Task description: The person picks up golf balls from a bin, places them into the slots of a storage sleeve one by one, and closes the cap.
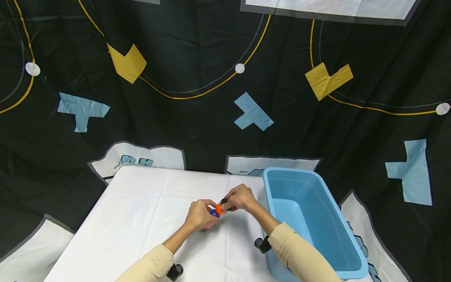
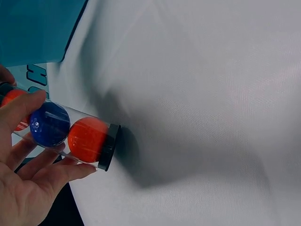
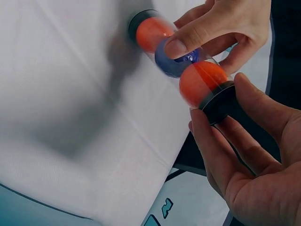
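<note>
A clear tube holds a blue ball between two orange balls, with a black cap at each end. My left hand grips the tube around its middle, thumb over the blue ball. At the other end, my right hand pinches the black cap between thumb and fingers, right beside an orange ball. The far cap points away from both hands, next to the second orange ball. The tube is tilted and held over the white table.
A light blue plastic bin stands at the table's right side, close to my right forearm. Behind the table hangs a black cloth with blue and yellow tape pieces and curved yellow lines. White printed sheets lie around the table's edges.
</note>
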Available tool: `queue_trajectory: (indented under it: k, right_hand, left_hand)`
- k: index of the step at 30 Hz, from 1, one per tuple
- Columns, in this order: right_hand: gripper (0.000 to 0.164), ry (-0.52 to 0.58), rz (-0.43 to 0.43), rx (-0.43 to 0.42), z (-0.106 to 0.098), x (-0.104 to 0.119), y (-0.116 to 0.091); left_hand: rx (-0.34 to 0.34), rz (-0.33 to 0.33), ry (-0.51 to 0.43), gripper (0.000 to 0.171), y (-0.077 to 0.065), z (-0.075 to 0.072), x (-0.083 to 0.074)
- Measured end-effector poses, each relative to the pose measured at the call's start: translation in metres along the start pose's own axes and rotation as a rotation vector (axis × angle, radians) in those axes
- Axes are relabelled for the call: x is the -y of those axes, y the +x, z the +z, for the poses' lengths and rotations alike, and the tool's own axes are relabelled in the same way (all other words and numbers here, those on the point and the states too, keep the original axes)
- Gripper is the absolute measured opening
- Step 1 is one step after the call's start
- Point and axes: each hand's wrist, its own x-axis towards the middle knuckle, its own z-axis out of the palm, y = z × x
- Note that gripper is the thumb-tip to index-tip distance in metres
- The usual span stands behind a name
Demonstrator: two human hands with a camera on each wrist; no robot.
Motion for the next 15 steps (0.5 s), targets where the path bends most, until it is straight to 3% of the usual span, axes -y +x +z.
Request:
queue_trajectory:
  k: [15]
  right_hand:
    - [0.023, -0.009, -0.028, -0.004, 0.0034, -0.0022, 0.001]
  left_hand:
    - [-0.018, -0.01, 0.0, 0.038, -0.0008, -0.0006, 0.0018]
